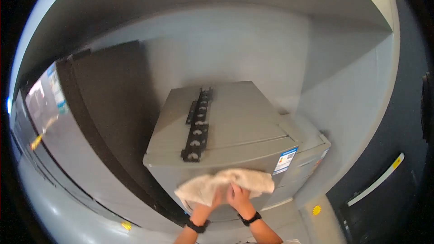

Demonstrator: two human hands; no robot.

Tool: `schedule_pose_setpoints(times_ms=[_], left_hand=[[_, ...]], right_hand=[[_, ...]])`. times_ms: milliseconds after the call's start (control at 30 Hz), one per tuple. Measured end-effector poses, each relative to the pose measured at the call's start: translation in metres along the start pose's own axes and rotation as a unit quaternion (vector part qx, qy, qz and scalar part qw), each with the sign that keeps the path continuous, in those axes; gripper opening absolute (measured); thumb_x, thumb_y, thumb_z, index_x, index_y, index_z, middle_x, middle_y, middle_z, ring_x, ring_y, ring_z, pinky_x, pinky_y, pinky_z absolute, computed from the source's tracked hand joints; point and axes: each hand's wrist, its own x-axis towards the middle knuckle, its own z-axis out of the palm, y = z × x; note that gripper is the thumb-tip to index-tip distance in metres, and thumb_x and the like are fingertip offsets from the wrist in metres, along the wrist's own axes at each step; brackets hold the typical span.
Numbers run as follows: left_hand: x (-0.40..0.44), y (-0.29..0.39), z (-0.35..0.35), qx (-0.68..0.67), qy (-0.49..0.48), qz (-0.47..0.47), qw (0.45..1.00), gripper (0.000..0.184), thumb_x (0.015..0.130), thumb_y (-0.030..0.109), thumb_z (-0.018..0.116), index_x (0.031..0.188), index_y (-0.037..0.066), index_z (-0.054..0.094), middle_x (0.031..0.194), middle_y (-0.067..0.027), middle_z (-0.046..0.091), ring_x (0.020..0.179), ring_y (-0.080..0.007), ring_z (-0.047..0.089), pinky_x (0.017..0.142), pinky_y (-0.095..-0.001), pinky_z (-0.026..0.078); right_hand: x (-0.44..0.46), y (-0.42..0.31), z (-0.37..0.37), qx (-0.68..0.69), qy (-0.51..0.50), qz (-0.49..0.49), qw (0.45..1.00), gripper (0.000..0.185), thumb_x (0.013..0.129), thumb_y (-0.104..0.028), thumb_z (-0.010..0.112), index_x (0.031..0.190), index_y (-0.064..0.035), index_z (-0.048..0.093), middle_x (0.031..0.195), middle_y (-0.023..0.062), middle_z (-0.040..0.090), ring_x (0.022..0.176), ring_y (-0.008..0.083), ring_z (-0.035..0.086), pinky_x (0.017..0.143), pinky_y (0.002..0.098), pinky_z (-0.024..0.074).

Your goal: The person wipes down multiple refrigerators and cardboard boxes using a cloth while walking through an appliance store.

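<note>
A cream-coloured cloth [246, 179] is spread between my two hands in front of a small grey refrigerator [239, 117]. My left hand [214, 199] grips it near the middle, its fingers partly hidden and a little blurred. Close beside it, my right hand [239, 197] is closed on the cloth too, with the thumb side showing. Each wrist wears a black band. On the refrigerator's top lies a long black rack-like strip [197, 129] with a row of round cut-outs. A blue and white label [285, 161] is stuck at the front right corner.
A taller dark-sided refrigerator [113, 108] stands close on the left. Behind and right are grey alcove walls [352, 77]. Another lower grey appliance [307, 142] is at the right. Farther right is a dark door-like panel with a pale handle [377, 180]. A yellow sticker [316, 210] marks the floor.
</note>
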Motion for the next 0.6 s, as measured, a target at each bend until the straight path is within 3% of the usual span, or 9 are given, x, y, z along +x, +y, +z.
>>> schedule_pose_setpoints(times_ms=[67,167,267,367,467,533,600], left_hand=[[-0.001,0.002,-0.01,-0.051,-0.011,0.015,0.999,0.041,0.084,0.021,0.072,0.12,0.005,0.063,0.12,-0.0182,0.064,0.114,-0.0397,0.059,0.099,-0.053,0.044],[-0.004,-0.004,-0.017,-0.06,-0.118,0.039,0.99,0.047,0.076,0.015,0.071,0.121,0.004,0.061,0.117,-0.0199,0.064,0.114,-0.0426,0.057,0.102,-0.0521,0.043],[0.017,-0.004,-0.028,-0.027,-0.054,0.108,0.992,0.048,0.076,0.014,0.07,0.122,0.003,0.061,0.114,-0.0201,0.065,0.11,-0.0435,0.06,0.1,-0.054,0.044],[0.043,0.015,-0.051,-0.05,-0.028,0.112,0.992,0.048,0.08,0.01,0.066,0.126,-0.001,0.058,0.123,-0.0224,0.06,0.117,-0.0432,0.056,0.105,-0.0545,0.04],[0.058,0.018,-0.062,0.028,-0.012,0.169,0.985,0.03,0.093,0.002,0.055,0.12,-0.01,0.061,0.121,-0.0282,0.063,0.106,-0.0427,0.063,0.096,-0.0473,0.049],[0.071,0.041,-0.064,-0.117,0.002,0.072,0.991,0.029,0.092,0.004,0.057,0.117,-0.009,0.062,0.12,-0.026,0.064,0.105,-0.0416,0.064,0.094,-0.045,0.05],[0.045,0.031,-0.047,-0.193,-0.058,0.034,0.979,0.029,0.091,0.006,0.061,0.117,-0.007,0.063,0.12,-0.0244,0.065,0.107,-0.0386,0.065,0.092,-0.0431,0.051]], right_hand=[[-0.037,0.024,0.021,-0.011,-0.059,-0.003,0.998,0.042,0.084,-0.019,0.068,0.124,-0.0043,0.062,0.108,0.02,0.067,0.108,0.042,0.059,0.099,0.0507,0.0442],[-0.043,0.017,0.0,-0.001,-0.045,0.093,0.995,0.045,0.084,-0.024,0.069,0.125,-0.0071,0.062,0.111,0.0198,0.067,0.114,0.0428,0.058,0.104,0.0504,0.0415],[-0.037,0.035,0.014,-0.016,-0.015,0.052,0.998,0.048,0.084,-0.028,0.07,0.128,-0.0097,0.061,0.117,0.0185,0.066,0.117,0.0429,0.056,0.107,0.0506,0.0392],[0.027,0.008,0.005,0.063,0.063,0.039,0.995,0.053,0.084,-0.03,0.072,0.132,-0.0107,0.06,0.128,0.0137,0.062,0.125,0.0397,0.052,0.11,0.0511,0.0359],[0.059,-0.011,-0.004,0.029,0.068,-0.03,0.997,0.058,0.084,-0.033,0.074,0.134,-0.0089,0.058,0.134,0.014,0.058,0.128,0.0377,0.05,0.111,0.0521,0.0335],[0.055,-0.02,-0.006,0.055,0.069,-0.013,0.996,0.056,0.085,-0.036,0.072,0.133,-0.0093,0.058,0.134,0.0145,0.058,0.127,0.0378,0.051,0.112,0.0518,0.0318],[0.043,-0.025,-0.008,0.087,0.067,0.02,0.994,0.053,0.089,-0.039,0.067,0.133,-0.0108,0.059,0.135,0.0154,0.058,0.126,0.0386,0.051,0.113,0.0494,0.0301]])
